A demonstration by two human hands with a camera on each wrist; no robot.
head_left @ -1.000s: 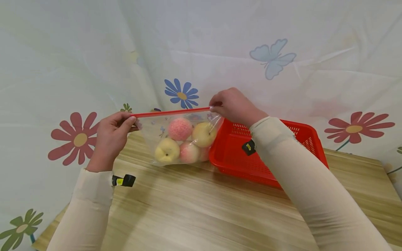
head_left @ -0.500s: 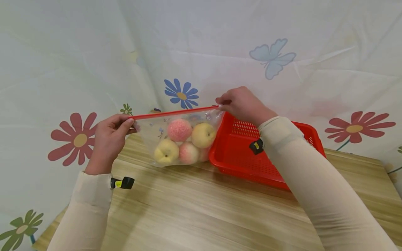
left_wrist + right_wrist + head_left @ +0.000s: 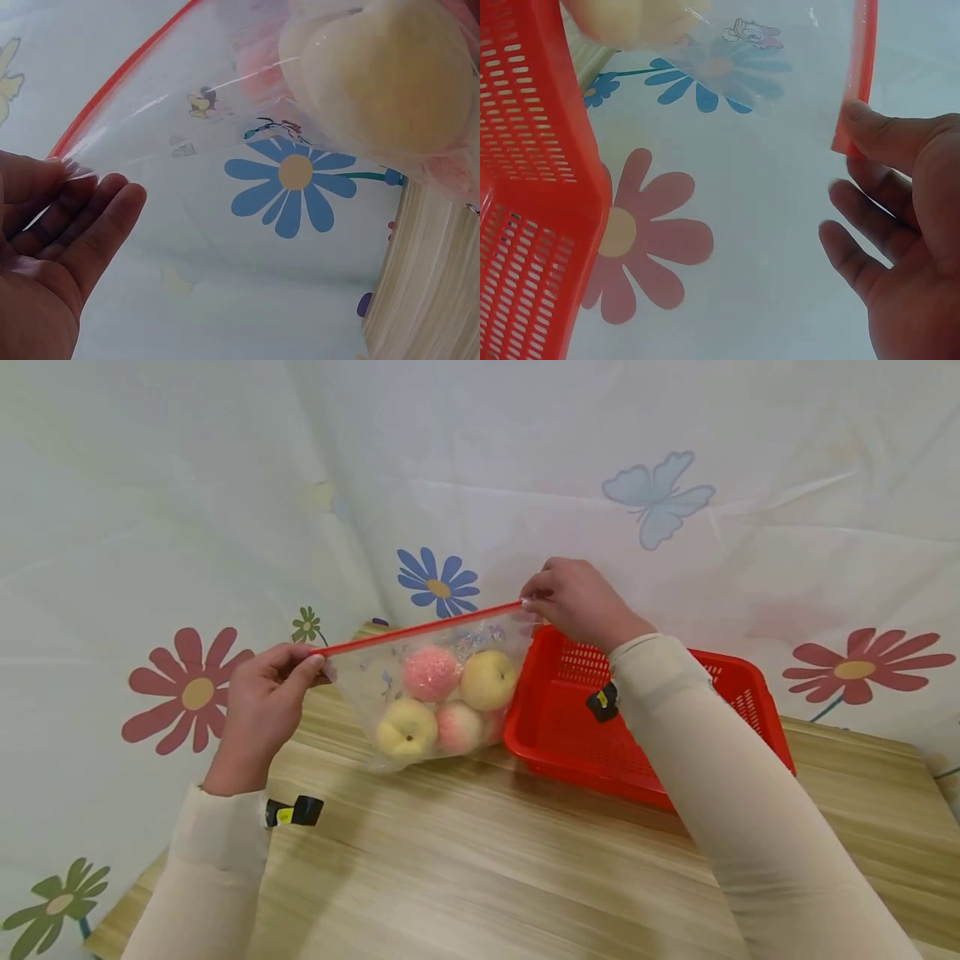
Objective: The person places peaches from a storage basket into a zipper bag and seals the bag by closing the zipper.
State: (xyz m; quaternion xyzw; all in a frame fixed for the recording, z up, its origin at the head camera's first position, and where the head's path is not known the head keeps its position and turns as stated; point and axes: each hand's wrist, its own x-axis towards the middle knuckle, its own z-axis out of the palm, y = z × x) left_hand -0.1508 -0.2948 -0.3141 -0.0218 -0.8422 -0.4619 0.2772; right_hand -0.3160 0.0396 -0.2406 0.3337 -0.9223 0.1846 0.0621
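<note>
A clear zip bag (image 3: pixel 360 681) with a red strip along its top hangs stretched between my two hands. Inside lie yellow fruits (image 3: pixel 406 729) that look like apples or peaches, a pink-and-white peach (image 3: pixel 459 727) and a bumpy pink round fruit (image 3: pixel 431 673). My left hand (image 3: pixel 264 697) pinches the strip's left corner between thumb and fingers. At the other corner, set higher, my right hand (image 3: pixel 581 600) pinches the red end; the right wrist view shows thumb and forefinger on it, with the other fingers loosely bent.
A red plastic basket (image 3: pixel 585 781) with slotted walls stands right of the bag, partly behind my right forearm. Under both is a wood-grain table (image 3: pixel 480 860). A white curtain (image 3: pixel 495 452) printed with flowers and a butterfly hangs close behind.
The right hand has moved right and slightly up along with its corner, while the left hand has dropped a little. The red strip now slopes more steeply; the fruits stay inside.
</note>
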